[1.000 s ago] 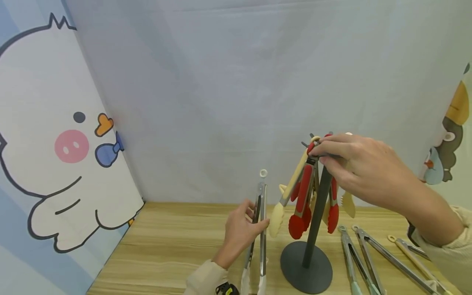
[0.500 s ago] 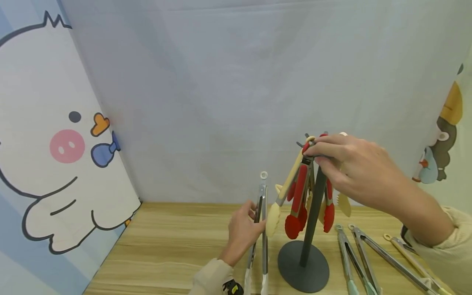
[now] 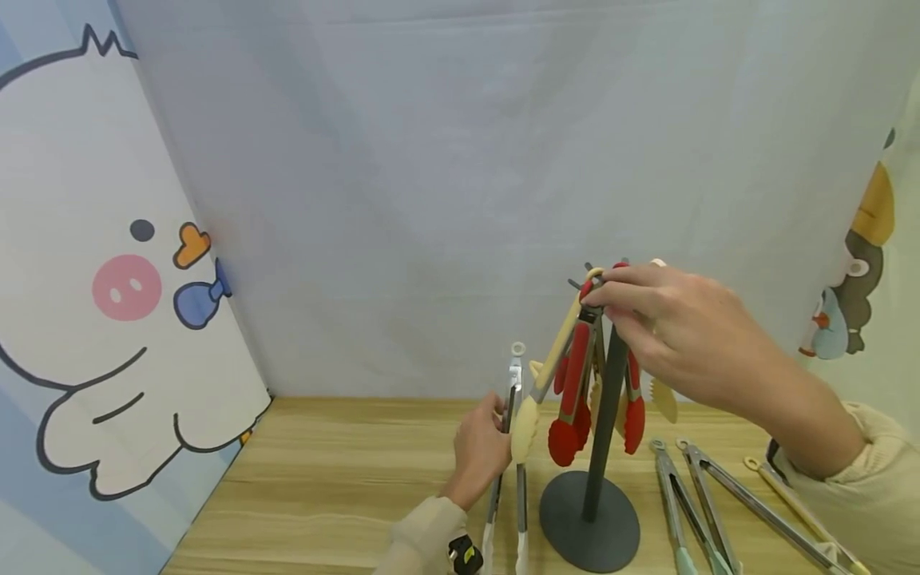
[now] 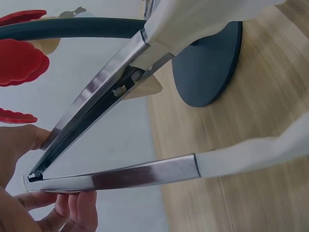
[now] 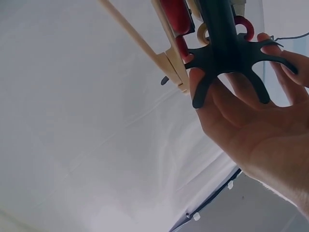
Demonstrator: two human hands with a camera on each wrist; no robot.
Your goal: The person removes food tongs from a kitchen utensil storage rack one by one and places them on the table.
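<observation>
I'd call this hanging tongs on a stand [image 3: 604, 427], one pair waiting in my left hand [image 3: 480, 447].
On the wooden table [image 3: 345, 455], my right hand [image 3: 668, 315] grips the stand's hooked top; beside the post, my left grips white-tipped tongs [image 4: 140, 175], arms spread. Next probably calls for lifting their ring [image 3: 518, 349] to a free hook. Hanging yellow tongs [image 3: 557, 351] cross in front, red tongs [image 3: 576, 375] crowd the hooks, and loose tongs [image 3: 668, 491] lie rightward.
</observation>
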